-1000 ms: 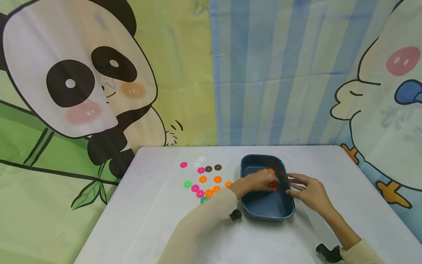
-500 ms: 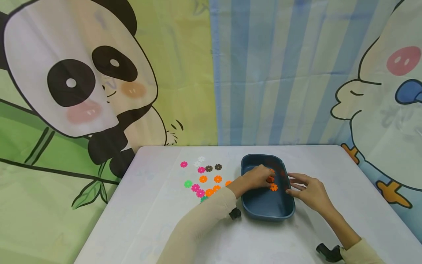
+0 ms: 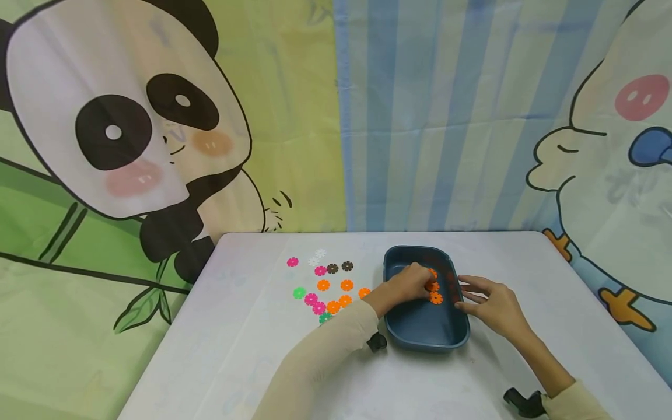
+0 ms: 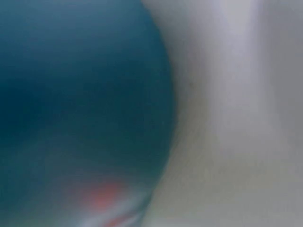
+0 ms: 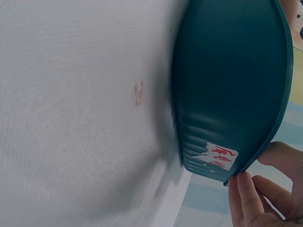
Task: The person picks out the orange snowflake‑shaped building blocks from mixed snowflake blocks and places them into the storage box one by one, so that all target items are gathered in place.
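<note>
My left hand (image 3: 409, 284) reaches into the blue tray (image 3: 426, 332), its bent fingers pinching one of several orange flower pieces (image 3: 436, 298) near the tray's right wall. In the left wrist view, the tray (image 4: 80, 94) shows with a blurred orange-red patch, and that hand's fingers are hidden. With fairly straight fingers, my right hand (image 3: 493, 306) touches the tray's right rim from outside. The right wrist view shows my right hand (image 5: 270, 194) with its fingertips and thumb against the rim of the tray (image 5: 232, 80), near a torn label.
Left of the tray lie pink (image 3: 292, 262), orange (image 3: 323, 285), green (image 3: 299, 293), brown (image 3: 347, 266) and white (image 3: 321, 253) flower pieces. Black wrist devices show at the left wrist (image 3: 377, 342) and right sleeve (image 3: 525, 402). A printed curtain (image 3: 388, 146) hangs behind the table.
My left hand has drawn back slightly up and left inside the tray, so more of the orange pieces shows. My right hand and the tray have stayed in place.
</note>
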The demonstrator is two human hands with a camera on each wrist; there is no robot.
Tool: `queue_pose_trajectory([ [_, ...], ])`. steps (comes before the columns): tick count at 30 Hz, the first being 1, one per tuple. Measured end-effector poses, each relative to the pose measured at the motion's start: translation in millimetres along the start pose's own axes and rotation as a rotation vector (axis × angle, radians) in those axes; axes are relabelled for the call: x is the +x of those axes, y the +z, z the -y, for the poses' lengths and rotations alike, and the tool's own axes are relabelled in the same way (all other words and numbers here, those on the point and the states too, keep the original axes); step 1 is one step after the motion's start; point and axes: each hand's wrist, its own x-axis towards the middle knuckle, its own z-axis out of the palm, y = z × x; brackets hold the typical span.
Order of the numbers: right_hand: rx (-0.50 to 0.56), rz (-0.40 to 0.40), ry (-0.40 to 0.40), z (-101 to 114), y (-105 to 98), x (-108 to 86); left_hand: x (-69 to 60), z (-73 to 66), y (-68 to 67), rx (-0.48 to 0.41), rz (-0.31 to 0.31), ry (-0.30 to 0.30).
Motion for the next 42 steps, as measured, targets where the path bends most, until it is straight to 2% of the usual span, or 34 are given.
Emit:
queue_pose_trajectory([
  [4, -0.012, -0.005, 0.004, 2, 0, 0.3, -3.5, 5.7, -11.2, 0.013, -0.024, -0.012],
  [8, -0.028, -0.006, 0.008, 4, 0, 0.6, -12.9, 20.5, -31.0, 0.018, -0.079, -0.019],
  [13, -0.041, -0.006, 0.014, 4, -1, 0.5, -35.5, 52.9, -55.2, 0.031, -0.180, -0.033],
  [17, -0.057, -0.006, 0.002, 2, -3, 0.7, -58.9, 84.7, -62.5, 0.005, -0.227, -0.087],
  [22, -0.050, 0.003, -0.006, 0, -5, 1.0, -89.7, 117.0, -62.3, -0.045, -0.182, -0.206],
  [27, -0.030, 0.010, -0.014, -2, -3, 0.8, -122.2, 136.9, -58.2, -0.083, -0.104, -0.293],
  [30, -0.020, 0.014, -0.015, -2, -3, 1.0, -143.5, 145.5, -56.0, -0.098, -0.073, -0.307],
  [35, -0.018, 0.022, -0.017, -1, -2, 0.8, -174.7, 158.3, -51.3, -0.145, -0.031, -0.259],
  [37, -0.019, 0.026, -0.016, 0, -2, 0.6, -182.8, 161.1, -50.0, -0.167, -0.005, -0.239],
  [42, -0.014, 0.032, -0.011, 1, -2, 1.4, -193.7, 161.6, -47.3, -0.198, 0.045, -0.254],
])
